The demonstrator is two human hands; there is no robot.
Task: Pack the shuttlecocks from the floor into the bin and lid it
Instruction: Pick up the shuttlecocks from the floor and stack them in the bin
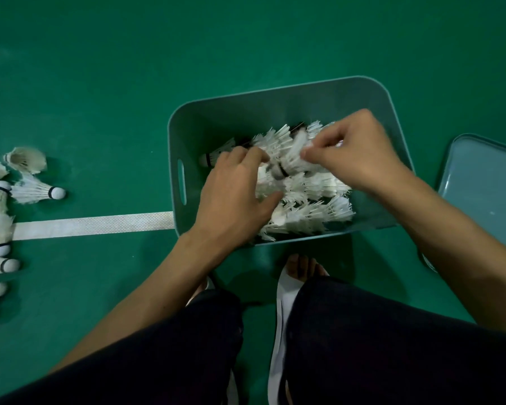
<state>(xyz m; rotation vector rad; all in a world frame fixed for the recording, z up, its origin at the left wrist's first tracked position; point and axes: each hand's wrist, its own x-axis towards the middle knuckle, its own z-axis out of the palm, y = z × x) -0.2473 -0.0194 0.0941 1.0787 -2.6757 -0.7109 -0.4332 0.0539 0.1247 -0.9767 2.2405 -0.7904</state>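
A teal plastic bin (231, 112) stands on the green floor in front of my feet, holding several white feather shuttlecocks (310, 211). Both hands are inside it. My left hand (234, 194) reaches in from the left, fingers curled down among the feathers. My right hand (354, 153) pinches the skirt of a white shuttlecock (289, 162) between thumb and fingertips above the pile. Several more shuttlecocks (38, 191) lie loose on the floor at the far left. The bin's lid (485, 194) lies flat on the floor to the right.
A white court line (94, 225) runs from the left up to the bin. My knees in dark trousers fill the bottom of the view, and my feet in sandals (287, 290) stand just before the bin. Bare green floor (187, 39) lies beyond the bin.
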